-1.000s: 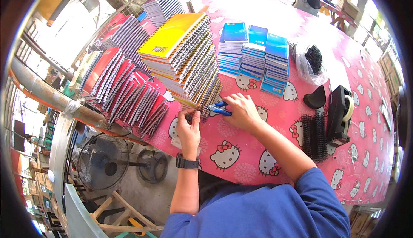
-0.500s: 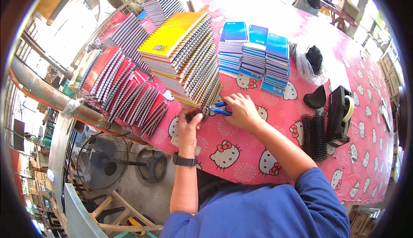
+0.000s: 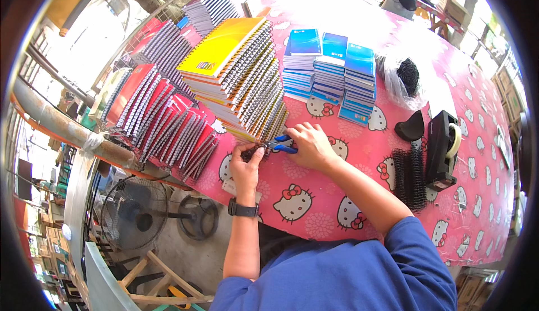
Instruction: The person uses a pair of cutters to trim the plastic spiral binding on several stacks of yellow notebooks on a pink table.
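Crimping a spiral end, the right hand (image 3: 310, 145) clenched blue-handled pliers (image 3: 279, 143); the left hand (image 3: 245, 165) pinched the notebook's coil (image 3: 251, 152) beside them; next, likely a careful snip.

Hands working at a notebook stack

The right hand (image 3: 312, 147) is gripping blue-handled pliers (image 3: 279, 144) while the left hand (image 3: 246, 164) is pinching the spiral wire (image 3: 251, 152) beside stacked notebooks (image 3: 238, 72).

The pink cartoon-cat-patterned tabletop (image 3: 314, 190) carries a leaning stack of yellow-covered spiral notebooks (image 3: 236, 75), red spiral notebooks (image 3: 157, 120), three blue booklet piles (image 3: 331, 69), black plastic binding combs (image 3: 412, 176) and a black tape dispenser (image 3: 443, 148).
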Motion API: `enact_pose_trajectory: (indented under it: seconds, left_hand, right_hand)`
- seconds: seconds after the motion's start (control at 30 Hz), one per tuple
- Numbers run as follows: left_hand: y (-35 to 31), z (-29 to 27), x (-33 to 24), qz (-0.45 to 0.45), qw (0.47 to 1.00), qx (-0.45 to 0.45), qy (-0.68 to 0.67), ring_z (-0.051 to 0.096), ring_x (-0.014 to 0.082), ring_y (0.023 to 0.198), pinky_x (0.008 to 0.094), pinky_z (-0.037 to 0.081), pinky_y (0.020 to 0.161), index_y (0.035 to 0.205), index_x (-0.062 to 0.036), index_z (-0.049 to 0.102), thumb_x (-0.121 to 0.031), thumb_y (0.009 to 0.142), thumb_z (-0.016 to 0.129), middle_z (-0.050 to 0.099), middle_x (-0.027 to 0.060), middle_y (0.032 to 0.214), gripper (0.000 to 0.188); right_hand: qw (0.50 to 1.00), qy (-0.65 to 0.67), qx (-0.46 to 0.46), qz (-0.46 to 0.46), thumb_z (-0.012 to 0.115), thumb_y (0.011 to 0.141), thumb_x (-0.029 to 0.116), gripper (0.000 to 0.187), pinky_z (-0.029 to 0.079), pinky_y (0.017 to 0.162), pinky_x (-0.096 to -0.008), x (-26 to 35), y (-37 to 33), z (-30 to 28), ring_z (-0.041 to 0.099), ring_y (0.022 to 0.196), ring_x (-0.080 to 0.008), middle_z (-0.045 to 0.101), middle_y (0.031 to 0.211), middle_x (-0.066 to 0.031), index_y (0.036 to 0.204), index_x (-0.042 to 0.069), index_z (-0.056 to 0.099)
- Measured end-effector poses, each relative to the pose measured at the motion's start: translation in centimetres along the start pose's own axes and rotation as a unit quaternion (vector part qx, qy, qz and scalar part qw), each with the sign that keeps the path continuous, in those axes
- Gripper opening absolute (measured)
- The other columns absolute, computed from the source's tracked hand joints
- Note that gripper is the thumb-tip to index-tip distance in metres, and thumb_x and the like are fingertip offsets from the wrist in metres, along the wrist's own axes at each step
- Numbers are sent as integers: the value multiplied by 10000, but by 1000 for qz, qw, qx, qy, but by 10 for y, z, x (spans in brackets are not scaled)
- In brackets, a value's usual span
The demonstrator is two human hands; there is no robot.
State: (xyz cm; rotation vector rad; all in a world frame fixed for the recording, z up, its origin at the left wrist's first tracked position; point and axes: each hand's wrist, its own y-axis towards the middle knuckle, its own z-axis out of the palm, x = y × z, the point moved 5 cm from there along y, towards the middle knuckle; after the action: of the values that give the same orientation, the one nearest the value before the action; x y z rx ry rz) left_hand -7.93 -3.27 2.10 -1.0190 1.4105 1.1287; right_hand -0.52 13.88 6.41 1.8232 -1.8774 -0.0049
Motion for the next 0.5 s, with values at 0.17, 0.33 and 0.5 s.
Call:
enact_pose_trajectory:
  seconds: [0.17, 0.33, 0.5]
  left_hand:
    - [4, -9, 6, 38, 999, -8, 35, 571, 115, 698, 234, 470, 633, 923, 2, 592, -103, 787, 711, 633, 62, 826, 209]
    - [-1, -3, 3, -82, 985, 14, -152, 513, 71, 593, 193, 386, 479, 924, -22, 570, -79, 794, 693, 594, 39, 772, 188]
    - [0, 1, 3, -57, 994, 35, -82, 501, 69, 577, 196, 384, 480, 950, -24, 560, -59, 797, 678, 586, 21, 750, 196]
  right_hand:
    - [991, 66, 93, 72, 729, 610, 239, 393, 439, 790, -401, -2, 0, 6, 578, 913, -266, 607, 859, -82, 937, 63, 601]
    - [999, 38, -30, 9, 726, 605, 214, 304, 464, 761, -414, -6, -6, -4, 609, 836, -283, 611, 792, -92, 840, 57, 615]
    - [999, 17, 44, 7, 717, 620, 239, 304, 469, 762, -417, -1, 2, 7, 603, 824, -295, 614, 781, -91, 837, 53, 612]
